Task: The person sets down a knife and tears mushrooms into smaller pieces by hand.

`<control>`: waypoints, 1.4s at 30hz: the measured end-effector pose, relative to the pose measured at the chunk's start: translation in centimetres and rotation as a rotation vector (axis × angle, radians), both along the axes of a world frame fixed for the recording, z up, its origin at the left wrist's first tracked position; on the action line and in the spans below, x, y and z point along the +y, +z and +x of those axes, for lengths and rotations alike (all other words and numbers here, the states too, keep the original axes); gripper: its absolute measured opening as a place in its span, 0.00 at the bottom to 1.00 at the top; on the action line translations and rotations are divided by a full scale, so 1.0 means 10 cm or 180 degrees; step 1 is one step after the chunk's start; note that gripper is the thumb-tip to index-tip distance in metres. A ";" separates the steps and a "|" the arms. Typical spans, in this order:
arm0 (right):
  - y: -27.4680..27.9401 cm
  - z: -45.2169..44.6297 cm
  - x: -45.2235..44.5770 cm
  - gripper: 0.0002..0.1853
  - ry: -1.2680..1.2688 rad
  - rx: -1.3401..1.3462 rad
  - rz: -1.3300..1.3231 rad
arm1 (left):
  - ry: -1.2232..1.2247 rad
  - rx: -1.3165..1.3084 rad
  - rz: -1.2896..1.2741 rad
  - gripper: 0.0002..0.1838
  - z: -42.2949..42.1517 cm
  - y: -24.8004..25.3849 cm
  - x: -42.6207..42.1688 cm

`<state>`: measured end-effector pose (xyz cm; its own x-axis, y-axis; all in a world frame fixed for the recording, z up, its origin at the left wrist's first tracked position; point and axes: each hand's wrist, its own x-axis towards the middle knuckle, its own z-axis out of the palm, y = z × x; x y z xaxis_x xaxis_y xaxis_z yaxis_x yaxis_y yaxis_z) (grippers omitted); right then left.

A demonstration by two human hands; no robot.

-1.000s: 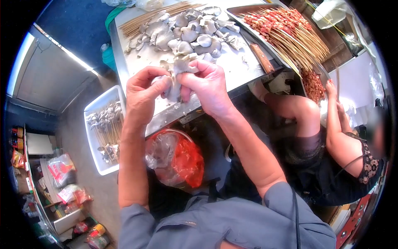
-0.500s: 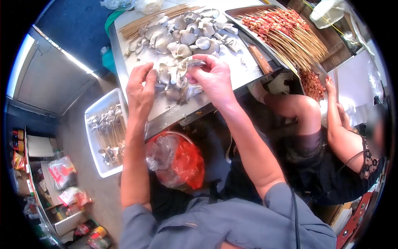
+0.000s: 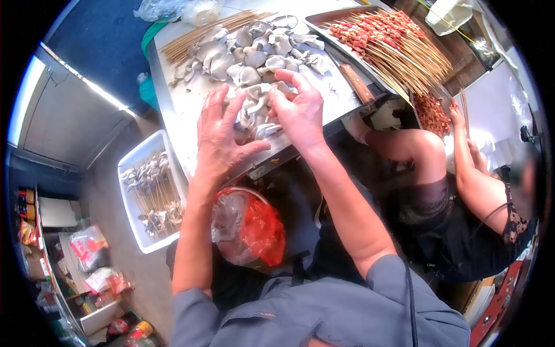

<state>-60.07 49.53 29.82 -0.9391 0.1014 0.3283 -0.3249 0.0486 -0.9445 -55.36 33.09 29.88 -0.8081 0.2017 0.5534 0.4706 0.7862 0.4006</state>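
Grey-white oyster mushrooms (image 3: 254, 56) lie heaped on the white tabletop (image 3: 341, 104), with smaller torn pieces nearer its front edge. My left hand (image 3: 222, 136) is open beside these front pieces, fingers spread and thumb pointing right. Across from it, my right hand (image 3: 302, 113) hovers over the pile's right side. Its thumb and index finger are apart, and I see nothing between them; the other fingers are partly hidden. Bare bamboo skewers (image 3: 179, 47) lie behind the heap at the left. A wooden-handled knife (image 3: 356, 84) rests right of the mushrooms.
A metal tray (image 3: 315, 22) of meat skewers (image 3: 399, 49) stands at the right. Below left is a white bin (image 3: 136, 222) with mushroom skewers. A red plastic bag (image 3: 260, 231) hangs under the table edge. Another person (image 3: 485, 199) sits at the right beside chopped meat (image 3: 430, 115).
My left hand has spread its fingers and moved right and down toward the front pieces. The mushroom piece in my right fingers is no longer seen there, and thumb and index have parted.
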 end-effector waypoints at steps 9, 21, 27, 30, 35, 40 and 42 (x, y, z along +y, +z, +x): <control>0.01 -0.03 0.31 0.17 -0.0865 0.0312 0.1800 | 0.0447 0.0042 -0.0328 0.30 -0.04 -0.13 0.00; -0.15 0.20 -0.30 0.11 0.0296 0.0639 0.1698 | 0.0643 0.0142 0.1152 0.24 -0.13 -0.16 -0.17; -0.17 0.15 -0.35 0.15 0.0460 0.0752 0.1198 | 0.0776 0.0227 0.1065 0.23 -0.17 -0.21 -0.22; -0.02 0.13 -0.20 0.11 -0.0049 0.0611 0.1427 | 0.0922 0.0325 0.1004 0.23 -0.14 -0.19 -0.22; -0.07 -0.16 0.14 0.13 -0.0876 0.0433 0.1787 | 0.0954 0.0389 0.1009 0.21 -0.11 -0.12 -0.21; -0.17 -0.28 0.20 0.14 -0.0735 0.0113 0.2170 | 0.1016 0.0728 0.0754 0.19 -0.10 -0.05 -0.18; -0.15 -0.31 0.18 0.14 -0.0663 -0.0009 0.2099 | 0.1014 0.0765 0.0751 0.19 -0.09 -0.03 -0.18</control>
